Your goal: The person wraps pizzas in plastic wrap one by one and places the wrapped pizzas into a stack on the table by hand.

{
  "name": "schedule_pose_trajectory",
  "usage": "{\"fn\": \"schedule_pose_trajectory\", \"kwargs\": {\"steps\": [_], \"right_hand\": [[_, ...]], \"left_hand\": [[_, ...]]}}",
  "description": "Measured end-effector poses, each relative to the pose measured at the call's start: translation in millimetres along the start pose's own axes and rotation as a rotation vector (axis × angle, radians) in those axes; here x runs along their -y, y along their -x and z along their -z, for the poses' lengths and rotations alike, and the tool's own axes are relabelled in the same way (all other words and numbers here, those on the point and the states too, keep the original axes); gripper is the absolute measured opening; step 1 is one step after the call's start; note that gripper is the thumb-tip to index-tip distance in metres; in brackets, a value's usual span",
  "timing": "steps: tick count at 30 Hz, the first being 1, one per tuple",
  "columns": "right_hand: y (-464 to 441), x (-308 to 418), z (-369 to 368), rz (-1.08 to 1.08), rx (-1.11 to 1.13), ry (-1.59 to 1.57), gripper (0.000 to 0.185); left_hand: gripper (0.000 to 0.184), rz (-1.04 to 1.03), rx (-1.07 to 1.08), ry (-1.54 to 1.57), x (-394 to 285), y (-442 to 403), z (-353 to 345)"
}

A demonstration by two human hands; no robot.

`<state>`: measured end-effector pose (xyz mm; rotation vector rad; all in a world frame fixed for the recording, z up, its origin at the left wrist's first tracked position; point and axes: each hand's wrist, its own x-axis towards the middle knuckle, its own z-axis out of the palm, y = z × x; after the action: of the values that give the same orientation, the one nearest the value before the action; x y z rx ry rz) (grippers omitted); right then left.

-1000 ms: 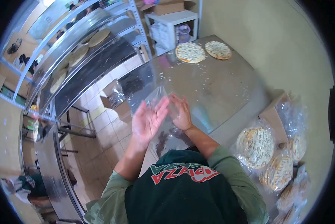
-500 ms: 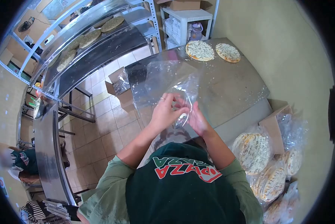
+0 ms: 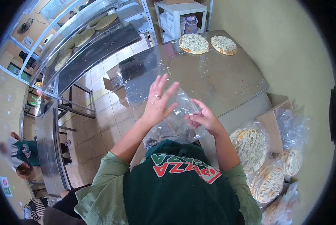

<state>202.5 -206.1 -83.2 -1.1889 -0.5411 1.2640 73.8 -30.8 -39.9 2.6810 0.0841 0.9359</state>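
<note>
A clear plastic bag [image 3: 186, 104] hangs over the near edge of the metal table [image 3: 220, 82], in front of my apron. My right hand [image 3: 204, 118] is closed on the right side of this bag, with thumb and fingers pinched together. My left hand [image 3: 158, 103] is raised over the bag's left side, fingers spread and holding nothing; whether it touches the film is unclear. Two cheese-topped pizzas, a left one [image 3: 194, 44] and a right one [image 3: 223, 45], lie unwrapped at the table's far end.
Bagged pizzas [image 3: 249, 148] are stacked at my lower right beside a cardboard box [image 3: 271, 122] with plastic inside. An open box [image 3: 115, 84] stands left of the table. Further left are a rack with round flat items [image 3: 84, 37] and a person [image 3: 29, 152] at another table.
My hands have moved apart and the bag has come down toward my body. The left hand has let go and opened, while the right still grips the plastic.
</note>
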Motion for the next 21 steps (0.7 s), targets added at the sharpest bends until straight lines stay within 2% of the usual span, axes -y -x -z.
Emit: {"fn": "schedule_pose_trajectory", "kwargs": {"steps": [1,3,5,6,8,11,14,18,20,21], "right_hand": [[2.2,3.8,-0.4,-0.009,0.026,0.03,0.071],[4.2,10.9,-1.7,-0.023,0.08,0.094,0.068],[12.0,12.7,-4.3,0.153,0.039,0.18,0.066],[15.3,12.4,-5.8,0.244,0.02,0.221,0.065],[19.8,11.5,-7.7,0.247,-0.079,0.308,0.052],[11.6,3.0,-8.0,0.275,-0.224,0.305,0.031],[0.6,-5.0,-10.4,0.33,-0.334,0.21,0.017],[-3.5,-5.8,-18.3,0.32,-0.356,0.21,0.014],[-5.6,0.3,-23.3,0.26,-0.227,0.274,0.018],[-7.6,5.8,-27.3,0.232,-0.163,0.306,0.022]], "left_hand": [[0.049,-0.112,0.055,-0.024,-3.0,-8.4,5.1],[0.035,-0.184,0.125,0.067,0.5,-12.4,1.8],[0.024,-0.104,0.15,0.294,12.6,-6.7,-10.1],[0.02,0.04,0.111,0.277,12.2,-7.0,-6.7],[0.014,0.329,0.031,0.242,10.3,-5.3,2.1],[0.009,0.368,-0.139,0.219,16.5,-3.1,7.8],[0.008,0.429,-0.203,0.223,10.3,-0.4,18.4],[0.017,0.517,-0.317,0.198,25.0,4.9,40.0],[0.022,0.608,-0.358,0.203,34.4,6.8,46.8],[0.021,0.645,-0.283,0.177,40.5,6.9,53.7]]}}
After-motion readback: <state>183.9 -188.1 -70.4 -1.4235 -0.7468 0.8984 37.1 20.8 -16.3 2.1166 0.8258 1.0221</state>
